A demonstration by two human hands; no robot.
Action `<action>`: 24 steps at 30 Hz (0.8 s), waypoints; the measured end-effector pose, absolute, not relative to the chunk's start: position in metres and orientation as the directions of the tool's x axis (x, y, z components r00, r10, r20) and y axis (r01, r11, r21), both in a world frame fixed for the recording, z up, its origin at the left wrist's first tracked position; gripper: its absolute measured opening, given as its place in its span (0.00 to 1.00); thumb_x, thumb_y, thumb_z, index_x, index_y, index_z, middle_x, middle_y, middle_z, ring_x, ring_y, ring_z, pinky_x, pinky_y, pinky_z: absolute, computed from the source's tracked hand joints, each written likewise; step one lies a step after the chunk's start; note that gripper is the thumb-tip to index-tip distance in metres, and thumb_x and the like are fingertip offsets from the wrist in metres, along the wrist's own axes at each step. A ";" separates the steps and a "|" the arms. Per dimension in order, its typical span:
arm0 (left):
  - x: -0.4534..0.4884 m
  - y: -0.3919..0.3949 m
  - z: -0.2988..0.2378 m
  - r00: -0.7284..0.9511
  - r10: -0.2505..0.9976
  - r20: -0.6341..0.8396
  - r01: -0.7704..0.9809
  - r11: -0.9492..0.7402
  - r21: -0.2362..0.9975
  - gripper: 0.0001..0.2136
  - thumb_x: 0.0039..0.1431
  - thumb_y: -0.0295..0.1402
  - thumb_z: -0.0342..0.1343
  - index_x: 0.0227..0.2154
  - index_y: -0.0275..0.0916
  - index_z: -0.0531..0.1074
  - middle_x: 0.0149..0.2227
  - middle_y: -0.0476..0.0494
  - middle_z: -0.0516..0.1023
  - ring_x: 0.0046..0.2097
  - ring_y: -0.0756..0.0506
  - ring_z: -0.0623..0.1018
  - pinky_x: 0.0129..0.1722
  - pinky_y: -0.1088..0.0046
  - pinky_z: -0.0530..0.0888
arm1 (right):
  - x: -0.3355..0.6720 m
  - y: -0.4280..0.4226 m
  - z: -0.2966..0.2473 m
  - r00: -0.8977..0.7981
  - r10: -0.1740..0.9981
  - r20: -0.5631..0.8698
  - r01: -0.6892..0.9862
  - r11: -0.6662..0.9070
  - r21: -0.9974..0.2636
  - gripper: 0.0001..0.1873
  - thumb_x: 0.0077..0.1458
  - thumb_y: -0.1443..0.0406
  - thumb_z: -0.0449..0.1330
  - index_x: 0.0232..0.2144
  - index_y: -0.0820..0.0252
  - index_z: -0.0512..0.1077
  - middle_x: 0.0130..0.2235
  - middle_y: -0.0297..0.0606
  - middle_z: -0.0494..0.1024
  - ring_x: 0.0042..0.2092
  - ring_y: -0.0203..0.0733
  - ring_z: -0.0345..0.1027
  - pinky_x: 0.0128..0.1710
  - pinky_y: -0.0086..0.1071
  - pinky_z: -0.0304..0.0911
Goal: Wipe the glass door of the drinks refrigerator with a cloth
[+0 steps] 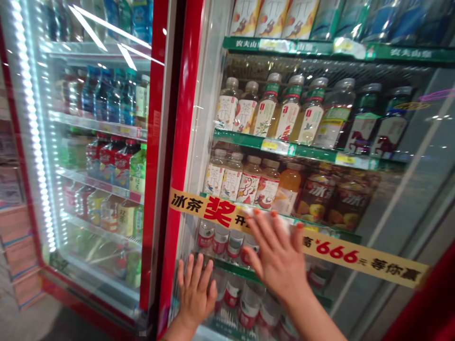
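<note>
My right hand (282,260) lies flat with fingers spread against the glass door of the fridge, over a yellow banner strip (369,255) with black and red characters. A blurred white patch (287,221) shows around its fingertips; I cannot tell whether it is a cloth or a shelf label behind the glass. Lower and to the left, my left hand (195,291) is open, its palm toward the glass near the red door frame (179,166). No object shows in it. Behind the door, bottled teas (266,113) stand on green-edged shelves (309,154).
A second lit drinks fridge (152,156) with bottles (121,158) stands to the left. Pinkish boxes (21,255) are stacked at the far left on the grey floor (53,317). A blurred red surface (426,303) fills the lower right corner.
</note>
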State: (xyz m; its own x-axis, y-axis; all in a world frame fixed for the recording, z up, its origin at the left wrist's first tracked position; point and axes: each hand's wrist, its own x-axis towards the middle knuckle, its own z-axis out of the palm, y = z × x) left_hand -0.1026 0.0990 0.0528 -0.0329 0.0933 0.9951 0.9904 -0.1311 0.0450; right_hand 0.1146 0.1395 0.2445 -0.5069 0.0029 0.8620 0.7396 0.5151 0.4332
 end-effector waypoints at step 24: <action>-0.101 0.101 0.051 -0.067 0.110 0.992 0.985 -0.153 0.084 0.37 0.68 0.31 0.56 0.78 0.49 0.52 0.81 0.47 0.49 0.82 0.40 0.49 0.81 0.55 0.47 | 0.177 0.151 0.095 0.490 0.226 0.842 0.788 0.298 -0.539 0.41 0.73 0.55 0.41 0.81 0.57 0.35 0.82 0.51 0.33 0.81 0.80 0.23 0.67 0.94 0.30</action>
